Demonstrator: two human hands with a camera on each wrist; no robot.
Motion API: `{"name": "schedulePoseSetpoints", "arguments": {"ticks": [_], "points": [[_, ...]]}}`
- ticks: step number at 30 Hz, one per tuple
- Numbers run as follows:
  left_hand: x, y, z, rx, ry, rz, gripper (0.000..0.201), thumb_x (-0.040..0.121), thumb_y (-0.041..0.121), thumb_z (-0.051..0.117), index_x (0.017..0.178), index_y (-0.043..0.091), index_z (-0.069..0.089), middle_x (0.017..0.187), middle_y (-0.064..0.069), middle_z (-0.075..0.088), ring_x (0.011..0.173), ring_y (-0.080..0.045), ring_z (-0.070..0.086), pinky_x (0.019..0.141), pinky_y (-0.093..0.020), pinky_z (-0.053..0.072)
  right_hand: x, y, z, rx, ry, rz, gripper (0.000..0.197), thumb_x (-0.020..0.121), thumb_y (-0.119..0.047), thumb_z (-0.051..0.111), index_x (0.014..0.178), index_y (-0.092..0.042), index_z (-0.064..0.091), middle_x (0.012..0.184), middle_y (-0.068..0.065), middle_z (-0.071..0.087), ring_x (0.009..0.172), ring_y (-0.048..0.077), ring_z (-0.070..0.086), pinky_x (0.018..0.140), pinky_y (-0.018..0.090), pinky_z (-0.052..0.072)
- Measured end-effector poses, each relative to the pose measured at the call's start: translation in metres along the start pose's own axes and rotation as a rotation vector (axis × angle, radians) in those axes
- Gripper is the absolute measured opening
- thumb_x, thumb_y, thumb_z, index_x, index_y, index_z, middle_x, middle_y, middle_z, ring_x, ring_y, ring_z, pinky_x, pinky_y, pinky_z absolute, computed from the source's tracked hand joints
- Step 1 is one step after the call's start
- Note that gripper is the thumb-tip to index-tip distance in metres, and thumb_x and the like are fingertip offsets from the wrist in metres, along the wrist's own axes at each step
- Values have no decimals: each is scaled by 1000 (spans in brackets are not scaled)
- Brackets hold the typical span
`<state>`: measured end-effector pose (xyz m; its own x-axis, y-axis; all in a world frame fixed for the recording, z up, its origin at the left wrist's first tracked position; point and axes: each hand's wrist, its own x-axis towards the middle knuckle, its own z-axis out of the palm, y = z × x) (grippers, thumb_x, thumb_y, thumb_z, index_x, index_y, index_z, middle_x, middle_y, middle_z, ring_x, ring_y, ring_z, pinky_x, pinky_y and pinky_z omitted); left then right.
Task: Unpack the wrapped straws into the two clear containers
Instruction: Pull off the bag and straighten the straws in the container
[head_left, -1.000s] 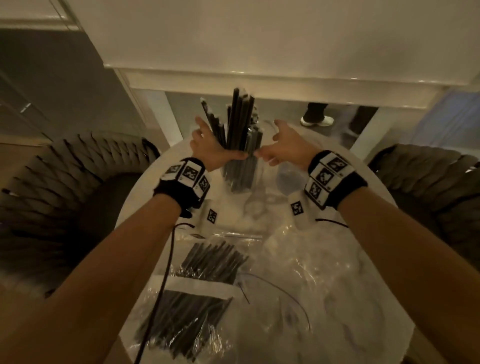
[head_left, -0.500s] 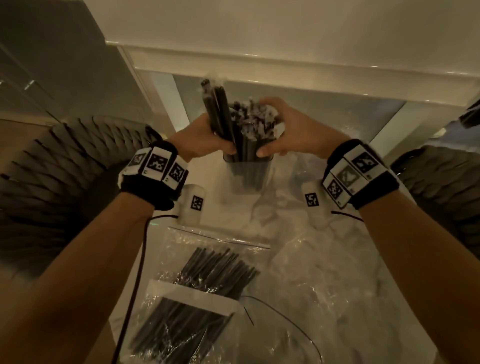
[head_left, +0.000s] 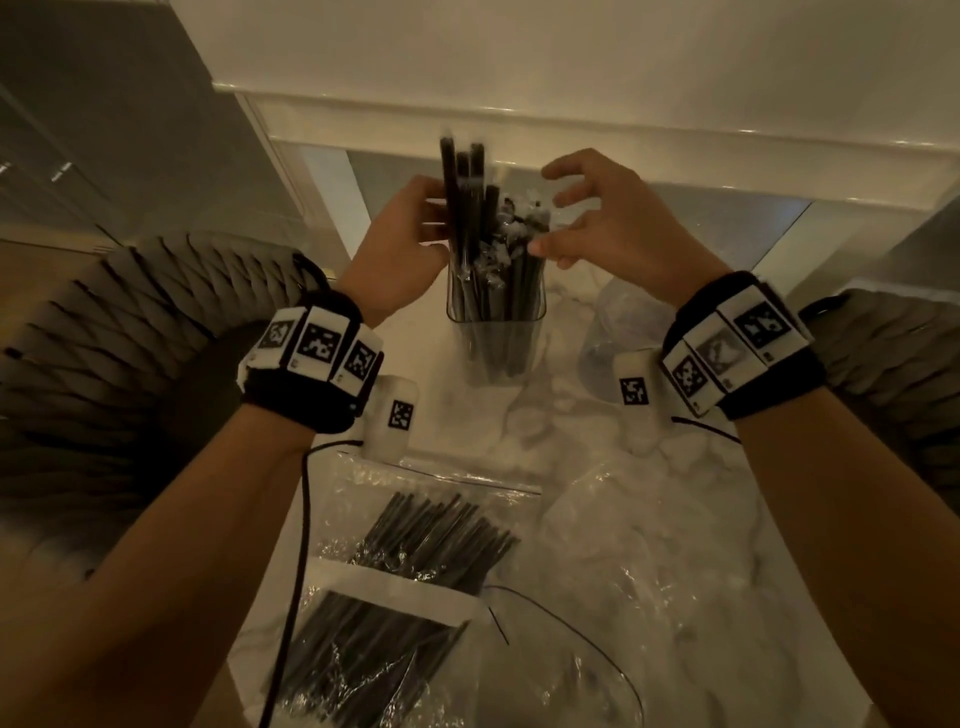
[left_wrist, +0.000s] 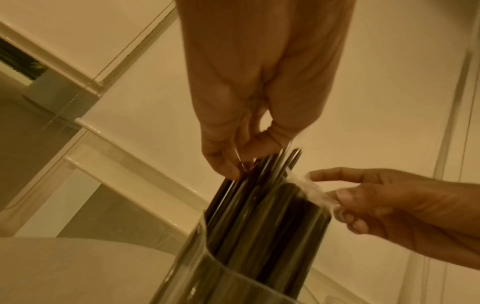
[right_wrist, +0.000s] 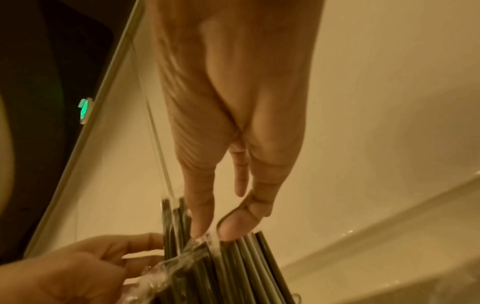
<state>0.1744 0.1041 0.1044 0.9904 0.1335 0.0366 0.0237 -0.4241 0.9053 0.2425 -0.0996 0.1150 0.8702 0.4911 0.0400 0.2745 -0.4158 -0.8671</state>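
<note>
Left hand (head_left: 410, 244) gripping tall black straws (head_left: 462, 208); right hand (head_left: 608, 228) spread, pressing straw tops beside grip. Pressing evenly, steadying clear container (head_left: 496, 338) below grip, avoiding tipping.

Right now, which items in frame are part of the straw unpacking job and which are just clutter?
Job:
- clear container of black straws
- second clear container, right of it
- bagged straws near the table's front edge
- left hand, gripping the tall straws
- right hand, fingertips at the straw tops

Lying about:
- crumpled plastic wrap
- woven chairs
</note>
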Motion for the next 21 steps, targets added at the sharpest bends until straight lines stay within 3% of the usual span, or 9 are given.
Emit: {"name": "schedulePoseSetpoints", "arguments": {"ticks": [3,5,9,11,12,15,18,20,21], "points": [[-14,-19,9,-98,267,-24,48,75,-19,43,116,7,45,111,-4,54,97,-16,57,80,-24,50,-10,16,0,15,-8,89,71,71,-10,79,131,-23,44,124,9,50,74,23,68,69,30,58],[-25,-31,23,-59,342,-76,39,78,-11,53,112,9,46,111,-4,54,99,-18,56,82,-28,49,-15,23,8,0,-58,141,81,70,-10,80,138,-22,37,127,8,47,81,27,68,67,31,58],[-28,-48,40,211,93,-77,74,66,34,73,131,15,42,126,-6,55,112,-25,53,94,-40,45,-15,23,37,-26,-94,93,74,74,-21,79,135,-13,40,115,-2,49,87,17,60,54,17,54],[-23,-48,41,286,49,-32,72,67,39,72,130,15,46,126,-6,58,116,-28,52,98,-48,42,-12,22,45,-107,-74,63,56,81,-25,72,129,-11,48,113,-2,54,93,16,60,69,24,53],[-20,-45,40,291,69,-35,60,73,33,73,126,14,51,122,-5,60,112,-27,54,97,-45,43,-10,21,47,-150,-41,52,49,84,-26,68,127,-10,51,113,-1,57,94,13,57,76,26,50],[-8,-36,24,234,94,-52,35,86,18,66,118,9,56,114,-3,63,98,-17,56,88,-32,48,-6,14,40,-220,58,-13,38,88,-29,62,121,-10,57,115,4,64,94,7,50,76,17,35],[1,-25,5,158,51,4,33,88,14,63,120,11,53,117,-2,62,103,-16,60,88,-25,50,-2,5,31,-209,49,-85,33,91,-32,57,116,-9,60,104,-1,63,92,8,52,75,19,35],[9,-17,0,81,13,25,39,89,11,60,126,12,47,117,3,58,104,-9,57,86,-14,48,3,2,30,-203,73,-107,35,92,-34,56,116,-8,59,102,-1,62,86,9,55,65,19,40],[14,-18,-1,54,-20,19,42,90,10,60,129,13,44,120,4,56,108,-8,56,89,-15,48,6,3,31,-181,89,-100,37,91,-34,57,117,-8,58,102,0,63,81,8,56,59,14,43]]}}
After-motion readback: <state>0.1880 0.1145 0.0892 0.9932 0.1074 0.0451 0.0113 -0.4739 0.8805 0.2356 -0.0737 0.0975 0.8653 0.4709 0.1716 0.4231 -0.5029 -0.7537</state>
